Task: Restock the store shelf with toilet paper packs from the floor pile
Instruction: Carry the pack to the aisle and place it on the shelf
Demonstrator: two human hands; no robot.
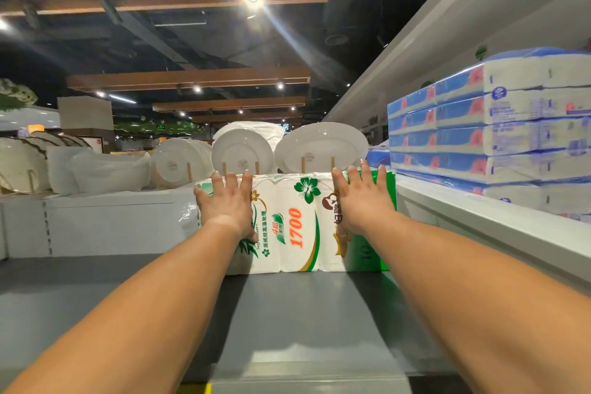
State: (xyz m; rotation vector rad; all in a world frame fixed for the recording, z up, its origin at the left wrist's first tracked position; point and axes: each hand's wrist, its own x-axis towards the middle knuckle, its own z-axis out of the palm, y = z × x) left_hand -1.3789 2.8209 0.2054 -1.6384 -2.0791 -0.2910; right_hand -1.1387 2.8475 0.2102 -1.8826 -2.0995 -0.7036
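Observation:
A white and green toilet paper pack (pixel 295 224), printed with "1700" and a green flower, stands at the far end of a dark grey shelf top (pixel 287 313). My left hand (pixel 225 203) lies flat against the pack's left part, fingers straight and spread. My right hand (pixel 363 198) presses flat on its right part, fingertips reaching the top edge. Both forearms stretch forward over the shelf.
Blue and white tissue packs (pixel 492 134) are stacked on a white shelf (pixel 479 221) to the right. Behind the pack, white plates (pixel 319 145) stand on wooden racks, with more white dishes (pixel 96 166) on a white display to the left.

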